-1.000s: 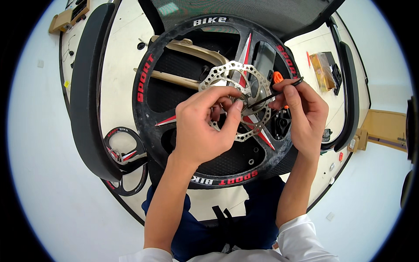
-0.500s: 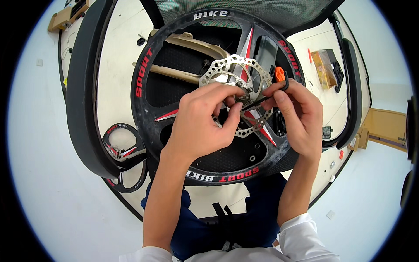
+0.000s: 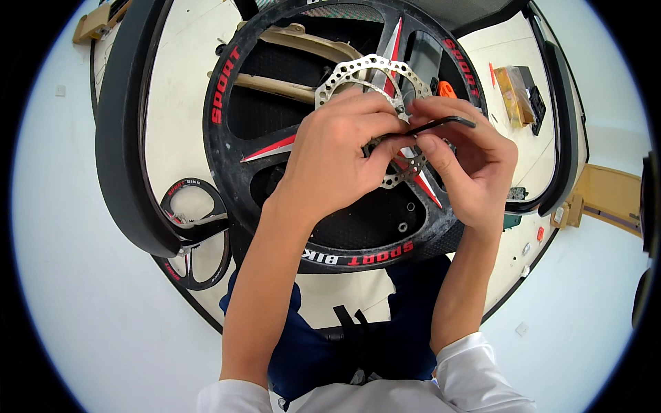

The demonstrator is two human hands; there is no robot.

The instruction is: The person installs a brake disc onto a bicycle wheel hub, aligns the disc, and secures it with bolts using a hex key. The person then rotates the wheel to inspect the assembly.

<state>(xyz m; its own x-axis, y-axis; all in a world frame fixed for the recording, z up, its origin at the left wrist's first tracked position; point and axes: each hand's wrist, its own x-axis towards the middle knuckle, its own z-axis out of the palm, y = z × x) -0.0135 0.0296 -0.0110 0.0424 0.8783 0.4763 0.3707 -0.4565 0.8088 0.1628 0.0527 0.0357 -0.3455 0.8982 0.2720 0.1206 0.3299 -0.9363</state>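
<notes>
Black carbon-look plastic makes up the big bicycle wheel [image 3: 275, 172], which lies flat over the person's lap and the near edge of the white counter [image 3: 186, 89], so the hub faces straight up at the head camera and both forearms can reach it from below. At its centre sits a silver drilled brake disc [image 3: 358, 72], half hidden under the fingers.

Left hand [image 3: 337, 148] is curled over the disc with thumb and forefinger pressed together at the hub, apparently steadying the short end of the tool or a bolt there; the exact contact is hidden. Right hand [image 3: 468, 165] pinches the long arm of a black hex key [image 3: 434, 126] between thumb and fingers, holding it nearly level so its bent end points down into the disc.

A loose black tyre [image 3: 120, 138] curves around the wheel on the left, and another arc of rubber [image 3: 561, 117] runs down the right. Smaller black wheel [image 3: 196, 230] with red lettering lies at lower left. An orange-handled tool [image 3: 446, 88] peeks out just past the disc, and a yellow packet [image 3: 513, 86] rests further right, within reach.
</notes>
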